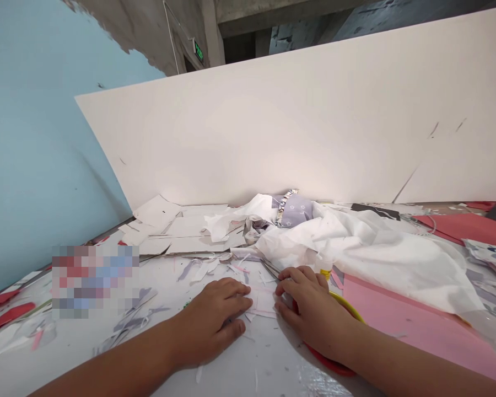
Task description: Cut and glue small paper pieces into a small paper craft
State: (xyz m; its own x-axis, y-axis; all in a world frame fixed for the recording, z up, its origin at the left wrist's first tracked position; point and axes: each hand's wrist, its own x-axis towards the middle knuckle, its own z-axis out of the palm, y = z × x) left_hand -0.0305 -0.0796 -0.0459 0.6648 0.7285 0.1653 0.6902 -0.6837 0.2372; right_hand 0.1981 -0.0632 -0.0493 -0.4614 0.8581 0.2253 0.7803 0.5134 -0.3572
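Observation:
My left hand [217, 320] lies flat on the white table [107, 364], fingers stretched toward a small pale piece of fabric [262, 300] with pink lines. My right hand [310, 306] is curled, fingers bent and resting on the right edge of that same piece. Under my right wrist lies a scissor handle with a red and yellow loop [347, 309]; metal blades [270, 269] poke out beyond the fingers. I cannot tell whether the right hand grips the scissors.
A heap of white cloth [376, 253] with a purple flowered piece [295, 209] lies behind the hands. Pink sheet [400, 314] on the right, white card pieces [182, 229] and paper scraps at left. A large white board [293, 121] stands at the back.

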